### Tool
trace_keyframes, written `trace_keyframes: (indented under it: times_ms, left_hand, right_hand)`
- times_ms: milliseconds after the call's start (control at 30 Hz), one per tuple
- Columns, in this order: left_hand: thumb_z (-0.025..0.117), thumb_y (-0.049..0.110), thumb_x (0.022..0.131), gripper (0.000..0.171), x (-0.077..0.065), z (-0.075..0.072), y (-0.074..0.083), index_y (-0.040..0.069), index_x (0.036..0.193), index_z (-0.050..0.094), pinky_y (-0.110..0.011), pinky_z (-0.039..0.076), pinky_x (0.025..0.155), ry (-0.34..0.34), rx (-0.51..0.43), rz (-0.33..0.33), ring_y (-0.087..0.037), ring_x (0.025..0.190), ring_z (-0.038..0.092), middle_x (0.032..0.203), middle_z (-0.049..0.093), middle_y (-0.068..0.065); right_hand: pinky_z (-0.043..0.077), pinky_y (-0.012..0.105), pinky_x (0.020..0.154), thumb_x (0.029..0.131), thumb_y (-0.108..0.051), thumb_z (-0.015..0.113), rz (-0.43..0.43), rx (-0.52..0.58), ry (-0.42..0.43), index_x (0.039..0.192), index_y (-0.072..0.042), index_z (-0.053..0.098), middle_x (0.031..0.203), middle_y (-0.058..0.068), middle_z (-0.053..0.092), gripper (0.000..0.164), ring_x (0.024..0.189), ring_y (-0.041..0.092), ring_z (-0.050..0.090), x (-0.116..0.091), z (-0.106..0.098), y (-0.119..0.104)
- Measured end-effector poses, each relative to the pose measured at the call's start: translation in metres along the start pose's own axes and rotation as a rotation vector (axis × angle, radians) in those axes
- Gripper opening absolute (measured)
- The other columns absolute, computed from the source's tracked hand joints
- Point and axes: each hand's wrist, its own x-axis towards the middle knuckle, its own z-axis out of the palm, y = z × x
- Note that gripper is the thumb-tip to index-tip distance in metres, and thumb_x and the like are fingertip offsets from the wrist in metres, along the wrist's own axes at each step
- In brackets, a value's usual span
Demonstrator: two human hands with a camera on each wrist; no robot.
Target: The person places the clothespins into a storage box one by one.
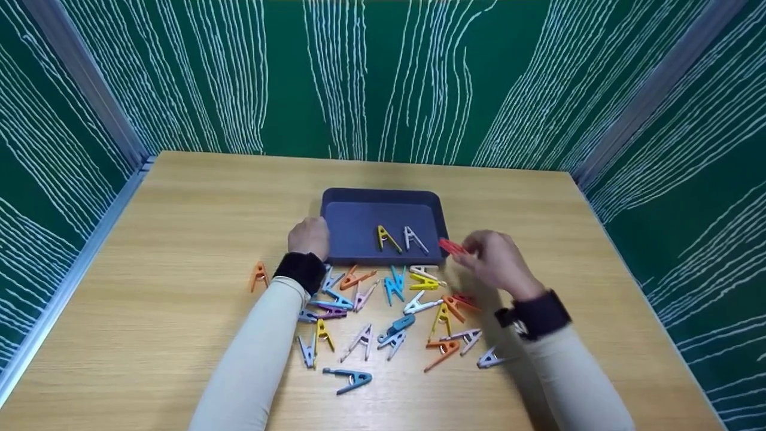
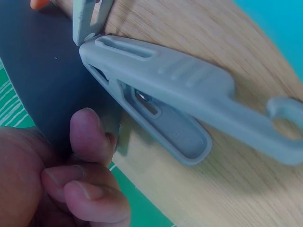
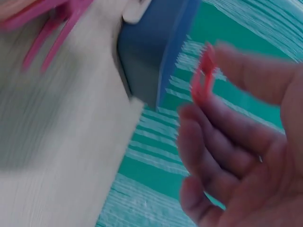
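Note:
My right hand [image 1: 497,260] pinches a red clothespin [image 1: 453,246] between thumb and fingers, just past the tray's right rim. The right wrist view shows that red clothespin [image 3: 203,75] at the fingertips, slightly blurred. At the left rim of the dark blue-grey tray [image 1: 353,230], my left hand [image 1: 309,237] grips the edge with curled fingers. A yellow clothespin [image 1: 388,238] and a white clothespin [image 1: 414,239] lie inside the tray. Close to the left fingers, a grey-blue clothespin [image 2: 156,71] fills the left wrist view.
Many clothespins of mixed colours lie scattered in front of the tray, among them a teal one [image 1: 350,378] nearest me and an orange one [image 1: 259,275] off to the left. The wooden table [image 1: 179,239] meets green, white-streaked walls [image 1: 287,78] at back and sides.

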Motion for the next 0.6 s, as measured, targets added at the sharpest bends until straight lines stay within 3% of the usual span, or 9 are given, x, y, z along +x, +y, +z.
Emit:
trace_keyframes:
  times_ms: [133,300,600]
  left_hand:
    - [0.046,-0.002,0.099,0.028,-0.002,0.002,0.0,-0.005,0.097,0.074,-0.05,0.059,0.076,0.023,0.001,0.007,-0.039,0.088,0.073,0.096,0.074,-0.024]
    - [0.048,-0.003,0.096,0.026,-0.007,0.005,0.0,-0.006,0.092,0.072,-0.053,0.058,0.075,0.054,-0.014,0.026,-0.041,0.086,0.072,0.092,0.073,-0.026]
    - [0.046,-0.002,0.099,0.027,-0.002,0.001,-0.001,-0.006,0.096,0.072,-0.053,0.058,0.077,0.04,-0.024,0.016,-0.042,0.089,0.072,0.096,0.073,-0.026]
  right_hand:
    - [0.044,0.036,0.064,0.09,-0.023,0.08,0.013,0.013,0.091,0.097,-0.009,0.071,0.09,0.008,0.066,0.018,0.075,0.025,0.055,0.023,0.016,-0.015]
    - [0.045,0.036,0.07,0.091,-0.022,0.079,0.042,0.024,0.143,0.099,-0.009,0.071,0.094,0.008,0.067,0.017,0.082,0.026,0.057,0.045,0.034,-0.025]
    - [0.048,0.04,0.076,0.091,-0.024,0.08,0.099,0.044,0.216,0.107,-0.007,0.07,0.101,0.011,0.063,0.026,0.09,0.028,0.057,0.071,0.043,-0.033]
